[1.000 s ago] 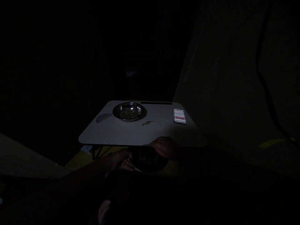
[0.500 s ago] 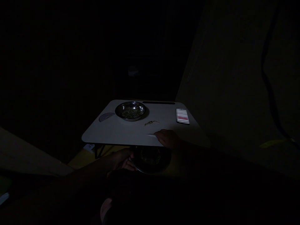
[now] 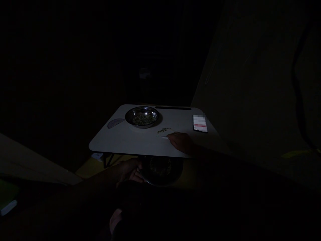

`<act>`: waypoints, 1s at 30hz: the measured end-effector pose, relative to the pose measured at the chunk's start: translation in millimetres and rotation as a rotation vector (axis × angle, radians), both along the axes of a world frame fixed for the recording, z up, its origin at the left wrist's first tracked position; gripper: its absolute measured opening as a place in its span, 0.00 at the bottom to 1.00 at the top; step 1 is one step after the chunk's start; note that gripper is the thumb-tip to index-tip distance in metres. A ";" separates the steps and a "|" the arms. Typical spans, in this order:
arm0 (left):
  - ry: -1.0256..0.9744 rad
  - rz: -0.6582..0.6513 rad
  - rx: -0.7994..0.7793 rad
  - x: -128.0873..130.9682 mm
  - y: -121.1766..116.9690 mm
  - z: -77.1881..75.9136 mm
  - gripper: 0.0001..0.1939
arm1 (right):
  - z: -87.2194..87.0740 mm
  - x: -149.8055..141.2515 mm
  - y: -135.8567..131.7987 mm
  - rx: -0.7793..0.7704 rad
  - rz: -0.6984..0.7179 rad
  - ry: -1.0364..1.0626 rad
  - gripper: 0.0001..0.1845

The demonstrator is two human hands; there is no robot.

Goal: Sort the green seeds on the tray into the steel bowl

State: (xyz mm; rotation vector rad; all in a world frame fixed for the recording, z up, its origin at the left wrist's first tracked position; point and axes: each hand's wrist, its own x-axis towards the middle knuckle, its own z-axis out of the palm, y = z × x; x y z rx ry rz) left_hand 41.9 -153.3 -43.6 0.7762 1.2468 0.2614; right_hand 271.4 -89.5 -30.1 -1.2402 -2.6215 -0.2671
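The scene is very dark. My left hand [image 3: 132,172] grips the rim of a dark metal bowl [image 3: 160,182], held just below the table's near edge, with small bits in it. Over the white folding table [image 3: 120,142], my right hand [image 3: 182,142] is closed on a thin pale flat piece [image 3: 164,137] whose tip points left. Just beyond that tip lies a small line of green and pale grains [image 3: 164,130] on the tabletop. A shiny steel bowl [image 3: 142,116] with similar grains stands farther back on the left.
A half-round protractor [image 3: 115,123] lies left of the steel bowl. A phone [image 3: 200,123] with a blurred screen rests at the table's right side. A dark slot [image 3: 173,107] runs along the far edge. A wall [image 3: 253,100] rises on the right.
My right hand has moved away from me with the pale piece, closer to the line of grains. My left hand still holds the bowl. The view has shifted slightly.
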 end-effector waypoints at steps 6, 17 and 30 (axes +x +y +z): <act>-0.023 -0.006 0.002 -0.3 -0.1 0.8 0.06 | -3.3 9.6 11.0 0.020 -0.095 -0.019 0.16; -0.032 0.006 0.016 -0.4 0.0 0.1 0.06 | -6.3 23.4 23.2 0.068 -0.173 -0.081 0.16; -0.039 -0.003 0.006 -1.6 0.5 0.8 0.07 | -10.2 26.8 29.4 0.092 -0.180 -0.090 0.16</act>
